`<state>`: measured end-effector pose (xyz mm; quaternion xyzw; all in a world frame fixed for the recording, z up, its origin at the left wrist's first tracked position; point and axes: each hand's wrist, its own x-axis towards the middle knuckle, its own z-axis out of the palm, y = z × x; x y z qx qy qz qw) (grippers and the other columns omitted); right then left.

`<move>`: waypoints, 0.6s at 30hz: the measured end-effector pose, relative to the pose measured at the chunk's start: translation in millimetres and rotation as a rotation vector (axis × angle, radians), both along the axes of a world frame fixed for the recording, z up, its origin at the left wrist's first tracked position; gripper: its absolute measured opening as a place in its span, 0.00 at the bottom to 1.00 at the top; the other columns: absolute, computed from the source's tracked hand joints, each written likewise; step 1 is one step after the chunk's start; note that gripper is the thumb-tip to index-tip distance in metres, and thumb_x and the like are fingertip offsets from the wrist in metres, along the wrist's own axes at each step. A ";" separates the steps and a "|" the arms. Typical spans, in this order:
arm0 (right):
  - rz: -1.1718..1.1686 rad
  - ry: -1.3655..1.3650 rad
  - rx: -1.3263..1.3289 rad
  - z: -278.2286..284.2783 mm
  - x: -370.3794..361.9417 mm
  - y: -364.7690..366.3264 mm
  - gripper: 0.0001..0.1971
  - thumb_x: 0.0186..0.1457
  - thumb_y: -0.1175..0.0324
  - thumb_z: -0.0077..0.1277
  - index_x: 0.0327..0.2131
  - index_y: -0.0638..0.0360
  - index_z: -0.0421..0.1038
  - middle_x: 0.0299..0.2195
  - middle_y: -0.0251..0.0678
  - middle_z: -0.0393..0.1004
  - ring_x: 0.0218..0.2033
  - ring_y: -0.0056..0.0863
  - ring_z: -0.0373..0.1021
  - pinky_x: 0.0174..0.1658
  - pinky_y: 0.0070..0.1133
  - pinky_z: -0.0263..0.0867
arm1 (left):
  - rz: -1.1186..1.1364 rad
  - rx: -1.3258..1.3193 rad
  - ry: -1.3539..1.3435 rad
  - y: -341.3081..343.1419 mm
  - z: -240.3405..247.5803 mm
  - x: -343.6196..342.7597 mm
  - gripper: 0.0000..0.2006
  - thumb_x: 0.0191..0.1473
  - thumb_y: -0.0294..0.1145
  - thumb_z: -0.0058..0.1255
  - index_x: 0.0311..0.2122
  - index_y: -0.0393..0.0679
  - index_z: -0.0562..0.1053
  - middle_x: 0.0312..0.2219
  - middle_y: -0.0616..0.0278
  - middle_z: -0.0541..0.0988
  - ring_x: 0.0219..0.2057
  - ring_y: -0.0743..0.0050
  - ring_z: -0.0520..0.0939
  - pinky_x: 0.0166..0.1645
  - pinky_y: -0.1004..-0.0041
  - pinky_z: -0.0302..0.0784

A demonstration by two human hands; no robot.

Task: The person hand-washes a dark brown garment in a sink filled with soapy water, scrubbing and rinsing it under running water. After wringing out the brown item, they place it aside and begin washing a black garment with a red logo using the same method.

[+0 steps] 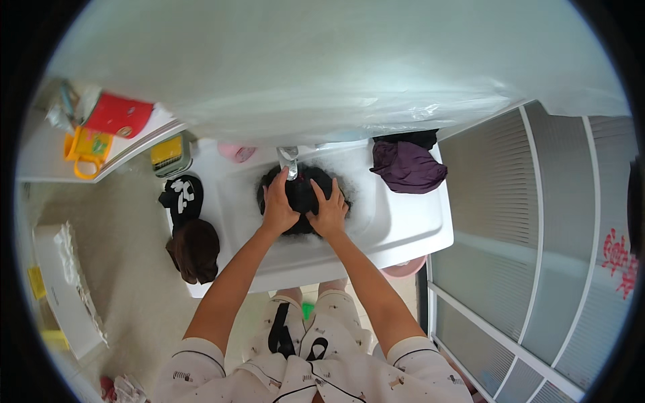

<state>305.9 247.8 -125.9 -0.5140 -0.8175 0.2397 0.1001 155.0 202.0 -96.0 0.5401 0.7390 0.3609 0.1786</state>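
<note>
A rounded black cloth thing, by its shape probably a cap (pixel 304 197), lies wet in the basin of the white sink (pixel 403 232), with grey suds around it. My left hand (pixel 279 203) grips its left side, thumb toward the middle and fingertips close beside the metal tap (pixel 288 161). On its right side my right hand (pixel 328 207) holds it with fingers spread over the cloth. The black thing sits below the tap's spout. My palms and hands hide part of its near side.
A purple cap (pixel 408 166) lies on the sink's right ledge. On the left ledge are a black cap with white marks (pixel 185 197) and a brown one (pixel 195 250). A pink item (pixel 236 152) stands behind. A shelf with a yellow cup (pixel 87 149) is left, ribbed sliding doors (pixel 490 181) right.
</note>
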 end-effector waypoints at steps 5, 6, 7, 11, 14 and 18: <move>0.057 -0.271 -0.130 -38.9 -9.1 17.6 0.46 0.46 0.59 0.62 0.66 0.24 0.46 0.59 0.48 0.58 0.59 0.47 0.57 0.55 0.48 0.54 | -0.050 -0.112 0.232 -8.3 -35.1 -10.9 0.53 0.34 0.34 0.68 0.66 0.43 0.50 0.64 0.47 0.54 0.66 0.39 0.50 0.62 0.29 0.40; 0.081 -0.313 -0.209 -42.6 -11.4 22.1 0.45 0.47 0.61 0.61 0.66 0.26 0.46 0.55 0.48 0.62 0.56 0.46 0.61 0.55 0.48 0.54 | -0.063 -0.218 0.284 -7.6 -30.5 -9.4 0.53 0.35 0.36 0.68 0.66 0.43 0.50 0.64 0.46 0.53 0.66 0.37 0.49 0.62 0.28 0.39; 0.118 -0.344 -0.284 -44.5 -20.5 23.9 0.44 0.48 0.62 0.59 0.67 0.29 0.46 0.51 0.47 0.66 0.53 0.45 0.65 0.55 0.49 0.55 | -0.112 -0.250 0.356 -23.5 -44.9 -18.3 0.53 0.35 0.41 0.69 0.66 0.49 0.52 0.65 0.47 0.50 0.66 0.35 0.48 0.60 0.24 0.40; 0.145 -0.515 -0.347 -137.6 -12.6 33.7 0.38 0.51 0.60 0.56 0.65 0.50 0.52 0.45 0.49 0.74 0.45 0.41 0.74 0.50 0.41 0.67 | -0.074 -0.429 0.391 -16.3 -70.9 -5.0 0.52 0.34 0.40 0.68 0.66 0.64 0.54 0.66 0.50 0.46 0.67 0.34 0.43 0.58 0.23 0.43; 0.244 -0.498 -0.237 -140.4 -13.9 35.2 0.30 0.52 0.60 0.55 0.58 0.61 0.63 0.40 0.44 0.78 0.42 0.42 0.75 0.48 0.39 0.69 | -0.015 -0.566 0.334 -29.6 -98.4 -11.3 0.50 0.35 0.39 0.67 0.67 0.61 0.53 0.67 0.47 0.45 0.67 0.32 0.42 0.62 0.30 0.46; 0.191 -0.164 -0.162 -109.4 -19.0 66.0 0.20 0.46 0.69 0.56 0.45 0.62 0.71 0.37 0.43 0.78 0.42 0.41 0.74 0.44 0.35 0.70 | -0.009 -0.492 0.047 -27.4 -129.9 -23.7 0.49 0.38 0.36 0.64 0.67 0.56 0.51 0.65 0.44 0.47 0.66 0.36 0.47 0.65 0.49 0.54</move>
